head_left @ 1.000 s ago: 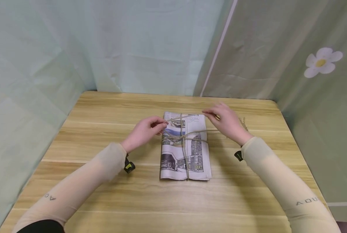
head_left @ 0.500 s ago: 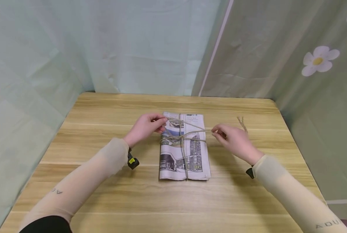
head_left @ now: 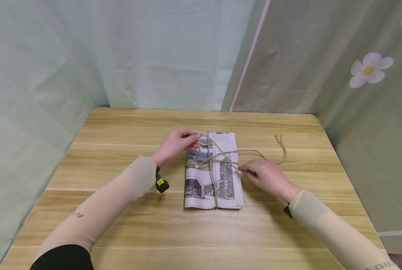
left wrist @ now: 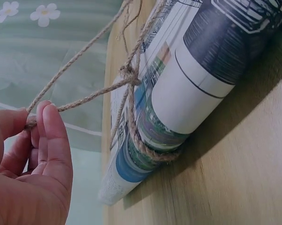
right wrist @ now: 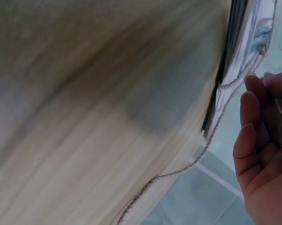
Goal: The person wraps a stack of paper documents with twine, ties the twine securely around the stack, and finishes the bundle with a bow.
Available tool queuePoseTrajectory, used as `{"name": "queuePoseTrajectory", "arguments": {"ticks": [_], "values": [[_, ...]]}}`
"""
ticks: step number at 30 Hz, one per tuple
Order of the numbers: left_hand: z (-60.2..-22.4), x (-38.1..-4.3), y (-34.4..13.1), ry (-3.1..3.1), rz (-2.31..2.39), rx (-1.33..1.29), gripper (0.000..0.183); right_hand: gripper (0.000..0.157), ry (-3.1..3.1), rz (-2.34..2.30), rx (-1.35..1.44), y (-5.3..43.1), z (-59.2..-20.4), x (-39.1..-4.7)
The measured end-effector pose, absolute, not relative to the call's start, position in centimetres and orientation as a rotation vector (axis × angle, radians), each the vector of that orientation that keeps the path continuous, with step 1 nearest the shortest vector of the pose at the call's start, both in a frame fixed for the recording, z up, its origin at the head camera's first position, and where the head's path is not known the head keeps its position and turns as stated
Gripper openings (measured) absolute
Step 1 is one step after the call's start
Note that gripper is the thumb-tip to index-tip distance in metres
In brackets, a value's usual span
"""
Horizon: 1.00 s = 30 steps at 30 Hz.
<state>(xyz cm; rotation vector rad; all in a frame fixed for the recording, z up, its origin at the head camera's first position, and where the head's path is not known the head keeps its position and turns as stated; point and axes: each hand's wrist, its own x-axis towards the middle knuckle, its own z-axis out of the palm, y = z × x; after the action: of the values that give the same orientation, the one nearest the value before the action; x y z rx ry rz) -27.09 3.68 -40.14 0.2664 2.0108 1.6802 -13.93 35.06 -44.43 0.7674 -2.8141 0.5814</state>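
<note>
A folded newspaper bundle (head_left: 227,191) lies on the wooden table, bound crosswise with twine (head_left: 214,183). At its upper left, my left hand (head_left: 175,144) pinches a bend of the twine between thumb and fingers. The left wrist view shows two strands running from that left hand (left wrist: 42,159) toward the knot (left wrist: 129,76) on the bundle. By the bundle's right edge, my right hand (head_left: 268,176) pinches the strand that crosses from the left. Curled fingers of the right hand (right wrist: 260,136) partly hide that strand in the right wrist view.
Another length of twine runs off the bundle's right side, and its frayed loose end (head_left: 280,144) rests on the table (head_left: 136,228). Pale green curtains (head_left: 174,56) stand behind the table and at both sides.
My right hand has come down from above the bundle's top right to its right edge, drawing the strand across. The left hand has shifted slightly right, still pinching the twine.
</note>
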Motion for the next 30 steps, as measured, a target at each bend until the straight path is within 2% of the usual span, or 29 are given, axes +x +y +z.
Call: {"name": "queuePoseTrajectory", "arguments": {"ticks": [8,20,25,30], "values": [[-40.3,-27.0,4.0,1.996,1.720,0.293,0.037,0.020,-2.808,0.566,0.840,34.5,-44.8,-13.6],[-40.3,-26.7,4.1,2.106,1.641,0.380,0.033,0.017,-2.843,0.534,0.868,34.6,-45.4,-13.0],[-40.3,-26.6,4.0,2.122,1.623,0.410,0.033,0.014,-2.859,0.569,0.779,35.3,-45.5,-13.0],[-40.1,-26.5,4.0,2.142,1.597,0.426,0.032,0.016,-2.934,0.634,0.576,36.9,-44.8,-13.4]]}}
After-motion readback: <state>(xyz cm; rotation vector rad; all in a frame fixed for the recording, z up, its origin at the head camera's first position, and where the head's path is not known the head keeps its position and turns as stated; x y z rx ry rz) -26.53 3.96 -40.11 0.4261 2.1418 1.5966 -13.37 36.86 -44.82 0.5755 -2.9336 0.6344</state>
